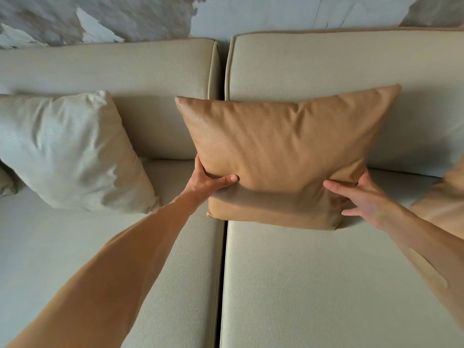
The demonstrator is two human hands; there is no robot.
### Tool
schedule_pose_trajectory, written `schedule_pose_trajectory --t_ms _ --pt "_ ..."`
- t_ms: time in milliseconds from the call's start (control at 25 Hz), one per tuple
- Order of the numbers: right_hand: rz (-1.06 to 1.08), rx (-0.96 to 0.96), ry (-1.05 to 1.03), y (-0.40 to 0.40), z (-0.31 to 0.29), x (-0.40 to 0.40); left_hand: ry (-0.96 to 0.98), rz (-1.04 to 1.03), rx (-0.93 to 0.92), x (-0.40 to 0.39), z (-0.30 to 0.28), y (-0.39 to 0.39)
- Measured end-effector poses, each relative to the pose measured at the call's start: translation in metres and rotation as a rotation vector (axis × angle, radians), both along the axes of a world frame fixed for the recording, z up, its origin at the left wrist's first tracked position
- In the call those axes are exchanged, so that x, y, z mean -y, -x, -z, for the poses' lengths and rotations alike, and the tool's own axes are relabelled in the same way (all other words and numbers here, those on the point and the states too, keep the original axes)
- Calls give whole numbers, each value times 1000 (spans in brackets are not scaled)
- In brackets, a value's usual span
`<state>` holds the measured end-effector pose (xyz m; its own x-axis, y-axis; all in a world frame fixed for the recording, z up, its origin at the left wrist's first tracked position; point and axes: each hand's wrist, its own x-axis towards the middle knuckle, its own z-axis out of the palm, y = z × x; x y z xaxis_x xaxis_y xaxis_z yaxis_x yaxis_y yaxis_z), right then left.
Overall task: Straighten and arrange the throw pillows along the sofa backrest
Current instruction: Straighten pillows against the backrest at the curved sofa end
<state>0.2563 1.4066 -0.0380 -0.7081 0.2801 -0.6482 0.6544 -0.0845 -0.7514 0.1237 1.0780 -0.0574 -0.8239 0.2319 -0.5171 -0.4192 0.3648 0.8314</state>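
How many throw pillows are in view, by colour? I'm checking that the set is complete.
Tan: 2, the tan pillow gripped by both hands, and a tan pillow at the right edge, cut off by the frame.
Cream: 1, the cream pillow.
Total: 3

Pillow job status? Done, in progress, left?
Done: the cream pillow leans on the backrest, though skewed. In hand: left hand and right hand grip the tan pillow by its lower sides, propped across the cushion seam. Left: a second tan pillow at the right edge, mostly out of frame.
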Motion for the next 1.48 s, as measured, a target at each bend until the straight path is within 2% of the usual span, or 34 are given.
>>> schedule_pose_trajectory --t_ms 280,440,640,880,1040,1200,1480 --pt "64 3 -2 -7 5 -8 32 33 -30 -13 5 -2" --pt "107 9 -71 -4 11 -6 54 38 -19 -12 9 0" --pt "121 -60 -245 -9 13 3 182 60 -31 -15 7 1" --pt "0 -65 -390 -27 -10 1 444 88 -84 -26 -13 -14" --pt "-104 -117 -458 -47 -56 -1 549 138 -119 -30 -55 -31" --pt "-222 -166 -642 -73 -121 -23 570 181 -257 -33 -124 -58" --pt "-442 -128 -1031 -152 -250 -68 633 192 -466 -44 -261 -141"
